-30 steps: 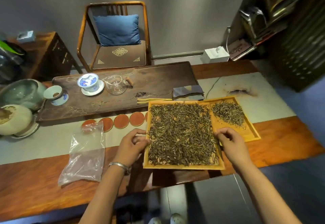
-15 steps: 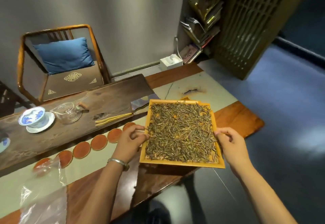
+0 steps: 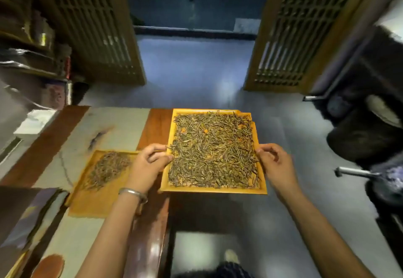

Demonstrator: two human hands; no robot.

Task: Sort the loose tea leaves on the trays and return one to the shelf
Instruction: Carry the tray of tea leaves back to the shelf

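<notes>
Two hands, two yellow trays and one table are in view. Nearest the camera, one shoe tip (image 3: 231, 256) shows on the grey floor (image 3: 196, 70) below the carried tray. The left hand (image 3: 148, 164), with one metal bangle (image 3: 133, 193) on its wrist, grips the left rim of the full tray (image 3: 214, 190), thumb on top over the edge. The right hand (image 3: 275, 166) grips the right rim of the same tray with curled fingers. This tray is held level, clear of the table (image 3: 156, 122), mostly over the floor just past the table's end, and is covered edge to edge with loose tea leaves (image 3: 213, 151). Left of the full tray, the second tray (image 3: 91, 203) lies flat on the pale table runner (image 3: 122, 125), carrying one small heap of leaves (image 3: 108, 166) in its far half. One round reddish coaster (image 3: 49, 265) shows at the bottom left corner. Beyond the full tray stand two lattice wooden door panels (image 3: 91, 26), one on each side of the opening, with a cluttered shelf (image 3: 28, 44) to the far left. Compared with 0.5 s earlier, the full tray has left the tabletop and is held past the table's end, the view has swung toward the doorway, and the chair and tea ware are out of view; both hands keep the same grips on the rims.
</notes>
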